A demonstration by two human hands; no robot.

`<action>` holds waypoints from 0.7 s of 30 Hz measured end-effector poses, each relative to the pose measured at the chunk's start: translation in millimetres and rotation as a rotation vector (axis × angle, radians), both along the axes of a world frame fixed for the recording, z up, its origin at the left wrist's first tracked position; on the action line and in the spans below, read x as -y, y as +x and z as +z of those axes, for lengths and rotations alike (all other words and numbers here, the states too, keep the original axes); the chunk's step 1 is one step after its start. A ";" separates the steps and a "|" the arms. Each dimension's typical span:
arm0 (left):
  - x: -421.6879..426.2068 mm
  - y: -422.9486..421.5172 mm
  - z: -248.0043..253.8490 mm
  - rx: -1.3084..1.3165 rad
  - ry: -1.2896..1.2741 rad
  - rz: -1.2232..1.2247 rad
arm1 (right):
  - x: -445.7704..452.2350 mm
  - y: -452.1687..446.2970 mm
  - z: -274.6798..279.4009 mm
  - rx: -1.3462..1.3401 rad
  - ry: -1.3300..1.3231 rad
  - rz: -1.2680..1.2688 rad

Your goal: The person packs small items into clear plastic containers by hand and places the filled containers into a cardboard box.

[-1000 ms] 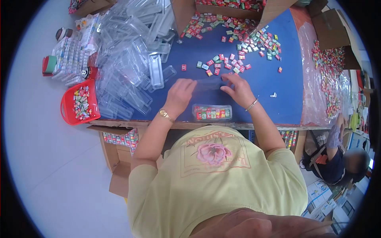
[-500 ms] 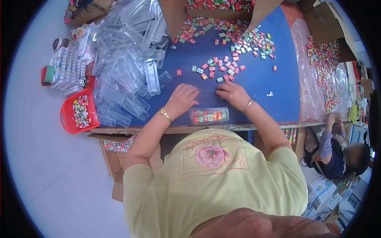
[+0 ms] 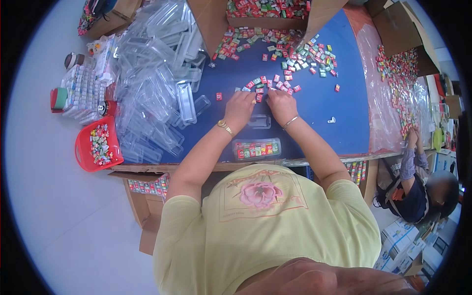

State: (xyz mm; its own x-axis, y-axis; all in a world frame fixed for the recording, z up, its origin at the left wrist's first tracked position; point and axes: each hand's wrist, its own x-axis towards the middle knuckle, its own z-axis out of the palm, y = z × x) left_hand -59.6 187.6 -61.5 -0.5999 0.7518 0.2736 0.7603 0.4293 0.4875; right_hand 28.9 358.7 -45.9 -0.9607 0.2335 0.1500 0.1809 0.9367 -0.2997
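Observation:
My left hand (image 3: 239,109), with a gold watch on its wrist, reaches among small red, green and white wrapped packets (image 3: 263,79). Its fingers curl down over packets at the near edge of the group. Beside it, my right hand (image 3: 281,106), wearing a bangle, also has bent fingers on packets there; its fingertips are partly hidden. Between my wrists lies a clear plastic tray (image 3: 259,121) with nothing in it. Closer to my body, a second clear tray (image 3: 256,149) holds a row of the colored packets.
A large heap of clear trays (image 3: 152,83) covers the table's left side. An open cardboard box (image 3: 268,22) of packets stands at the back. A red basket (image 3: 118,155) sits at the left edge. At right, another person (image 3: 413,191) reaches toward more packets.
Both hands have moved forward from the empty tray's sides to the packets, leaving that tray lying on the table. The view has shifted slightly.

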 end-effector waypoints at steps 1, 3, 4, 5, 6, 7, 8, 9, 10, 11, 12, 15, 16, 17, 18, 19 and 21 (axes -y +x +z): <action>-1.5 -0.5 2.6 0.000 0.008 -0.015 | -0.9 -1.7 -2.9 -0.001 -0.002 -0.001; -3.8 -1.5 4.5 -0.001 0.013 -0.033 | -1.9 -3.8 -8.6 0.062 -0.074 -0.014; -5.1 -2.0 4.5 0.005 -0.004 -0.055 | -3.7 -1.4 -9.8 0.062 -0.076 -0.017; -7.0 -2.8 4.3 0.012 -0.018 -0.075 | -8.0 2.8 -10.1 0.042 -0.101 0.028; -8.1 -3.8 3.9 0.013 -0.015 -0.075 | -10.4 4.9 -8.5 0.022 -0.124 0.074; -8.4 -3.6 3.0 0.035 -0.038 -0.085 | -10.1 5.8 -8.0 0.025 -0.123 0.071; -8.9 -2.2 2.0 0.059 -0.061 -0.097 | -9.7 7.1 -7.0 0.049 -0.151 0.079; -8.1 1.4 3.4 0.064 -0.058 -0.099 | -9.3 8.6 -1.9 0.073 -0.180 0.088; -5.6 5.2 5.3 0.062 -0.032 -0.100 | -10.5 10.5 4.8 0.075 -0.178 0.087; -3.4 5.9 8.2 0.057 -0.006 -0.101 | -11.8 11.8 13.0 0.103 -0.169 0.054; -1.6 4.4 12.8 0.058 -0.008 -0.101 | -11.7 12.6 21.6 0.130 -0.163 0.022; 5.7 -7.9 17.1 -0.090 0.056 0.062 | -24.0 25.2 35.8 0.120 -0.020 0.069; 8.4 -14.9 16.3 -0.087 0.055 0.062 | -27.2 28.1 29.6 0.123 -0.022 0.068; 11.1 -21.7 16.2 -0.114 -0.010 0.011 | -30.5 30.4 18.9 0.139 -0.024 0.114; 12.5 -27.8 16.5 -0.144 -0.073 -0.039 | -32.2 30.7 16.4 0.152 -0.024 0.161; 13.6 -31.7 15.9 -0.145 -0.075 -0.066 | -33.9 31.6 14.9 0.149 -0.022 0.159; 16.2 -27.0 16.9 -0.141 -0.102 -0.069 | -33.3 33.1 17.4 0.088 -0.019 0.150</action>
State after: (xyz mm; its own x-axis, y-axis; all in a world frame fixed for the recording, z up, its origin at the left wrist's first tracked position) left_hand -86.6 171.4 -44.6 -0.5075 0.8178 0.2713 0.8471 0.4160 0.3307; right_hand 62.1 392.0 -28.6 -0.9942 0.0890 0.0609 0.0662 0.9495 -0.3066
